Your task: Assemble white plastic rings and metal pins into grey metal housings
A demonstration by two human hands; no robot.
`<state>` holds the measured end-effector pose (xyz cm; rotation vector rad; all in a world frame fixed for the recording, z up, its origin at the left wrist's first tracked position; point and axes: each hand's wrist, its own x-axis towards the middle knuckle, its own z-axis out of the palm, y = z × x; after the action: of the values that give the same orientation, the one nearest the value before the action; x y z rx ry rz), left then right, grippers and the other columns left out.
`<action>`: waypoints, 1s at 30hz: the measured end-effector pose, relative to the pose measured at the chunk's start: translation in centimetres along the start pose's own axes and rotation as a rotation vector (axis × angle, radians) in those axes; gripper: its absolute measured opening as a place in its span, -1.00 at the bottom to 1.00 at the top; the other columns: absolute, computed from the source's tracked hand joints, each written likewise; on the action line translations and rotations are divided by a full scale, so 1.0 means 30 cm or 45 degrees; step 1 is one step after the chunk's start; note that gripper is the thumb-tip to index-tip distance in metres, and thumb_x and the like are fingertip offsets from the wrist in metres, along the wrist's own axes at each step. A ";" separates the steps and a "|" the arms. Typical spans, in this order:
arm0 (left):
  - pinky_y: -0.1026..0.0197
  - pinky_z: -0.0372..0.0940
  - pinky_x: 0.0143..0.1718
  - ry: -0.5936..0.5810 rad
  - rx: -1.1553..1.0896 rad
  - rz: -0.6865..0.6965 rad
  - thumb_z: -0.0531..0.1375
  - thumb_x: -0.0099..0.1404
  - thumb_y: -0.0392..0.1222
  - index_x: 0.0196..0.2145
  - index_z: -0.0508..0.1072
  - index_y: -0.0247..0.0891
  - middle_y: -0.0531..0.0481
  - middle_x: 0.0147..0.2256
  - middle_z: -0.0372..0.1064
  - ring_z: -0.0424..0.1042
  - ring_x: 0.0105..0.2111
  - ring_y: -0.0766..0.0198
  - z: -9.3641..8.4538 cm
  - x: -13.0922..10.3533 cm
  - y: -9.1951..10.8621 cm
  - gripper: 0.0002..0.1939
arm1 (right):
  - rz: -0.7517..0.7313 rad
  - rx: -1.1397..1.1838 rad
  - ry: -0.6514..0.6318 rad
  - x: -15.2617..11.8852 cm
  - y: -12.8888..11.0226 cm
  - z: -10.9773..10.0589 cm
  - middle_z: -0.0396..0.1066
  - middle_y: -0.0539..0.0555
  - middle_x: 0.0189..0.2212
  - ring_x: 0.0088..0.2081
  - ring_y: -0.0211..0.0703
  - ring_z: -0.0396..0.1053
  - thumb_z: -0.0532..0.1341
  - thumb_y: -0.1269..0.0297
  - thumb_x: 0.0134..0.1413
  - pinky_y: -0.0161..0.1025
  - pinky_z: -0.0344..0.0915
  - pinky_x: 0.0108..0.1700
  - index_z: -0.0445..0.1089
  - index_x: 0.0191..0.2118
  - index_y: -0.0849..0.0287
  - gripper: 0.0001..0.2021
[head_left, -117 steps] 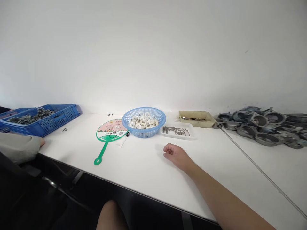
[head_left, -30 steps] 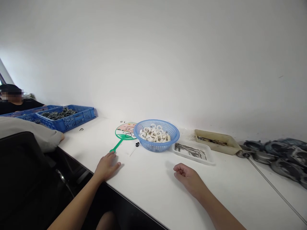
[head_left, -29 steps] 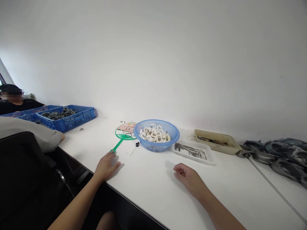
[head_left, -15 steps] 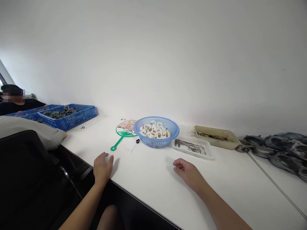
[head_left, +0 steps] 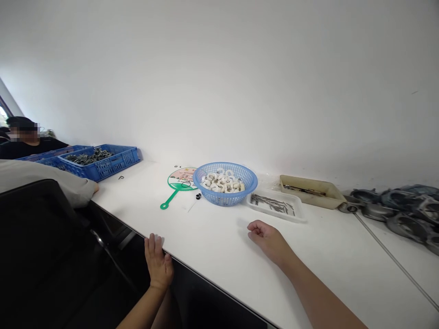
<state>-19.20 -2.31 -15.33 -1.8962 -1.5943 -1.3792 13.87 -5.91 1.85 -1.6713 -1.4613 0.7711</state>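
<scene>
Running from upper left to lower right of the frame, the white table (head_left: 206, 242) has a seam (head_left: 394, 260) at right and a pale wall (head_left: 240, 91) behind, with a window (head_left: 3, 113) at far left above a black chair (head_left: 37, 246). At lower centre-left, the left hand (head_left: 159, 265) is at the front edge, fingers extended and grasping nothing; right of centre, the right hand (head_left: 267, 238) has loosely curled fingers, whether around anything I cannot tell. Near it, mid-frame, sit the tray (head_left: 276, 214) and basket (head_left: 224, 198), the fan (head_left: 180, 180) further left.

Basket (head_left: 225, 199) between fan (head_left: 181, 178) and tray (head_left: 299, 211)
</scene>
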 end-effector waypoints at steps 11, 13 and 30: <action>-0.18 0.09 0.09 -0.024 -0.092 -0.122 0.11 0.14 -0.24 0.21 -0.36 -0.25 -0.33 0.23 -0.51 -0.28 0.24 -0.16 0.009 -0.007 0.040 -0.16 | 0.002 -0.001 0.013 0.006 0.012 0.003 0.26 -0.03 -0.51 -0.48 -0.28 0.19 0.14 0.16 -0.23 -0.34 0.13 -0.43 0.30 -0.40 0.14 -0.78; -0.17 0.14 0.06 -0.035 -0.097 -0.134 0.11 0.14 -0.24 0.21 -0.36 -0.23 -0.33 0.23 -0.50 -0.27 0.23 -0.18 0.012 -0.010 0.037 -0.16 | -0.004 0.007 0.017 0.002 0.007 0.003 0.26 -0.04 -0.52 -0.48 -0.28 0.19 0.13 0.16 -0.23 -0.34 0.13 -0.44 0.30 -0.40 0.14 -0.79; -0.13 0.18 0.05 -0.026 -0.104 -0.107 0.12 0.14 -0.23 0.21 -0.43 -0.22 -0.33 0.24 -0.58 -0.30 0.25 -0.14 0.028 -0.008 0.029 -0.12 | -0.036 -0.061 0.036 0.000 -0.003 0.003 0.29 -0.02 -0.51 -0.45 -0.24 0.23 0.13 0.16 -0.22 -0.31 0.17 -0.40 0.31 -0.41 0.13 -0.80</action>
<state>-18.02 -2.13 -15.66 -1.9148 -1.6694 -1.4850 13.76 -5.89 1.88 -1.6869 -1.4914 0.6994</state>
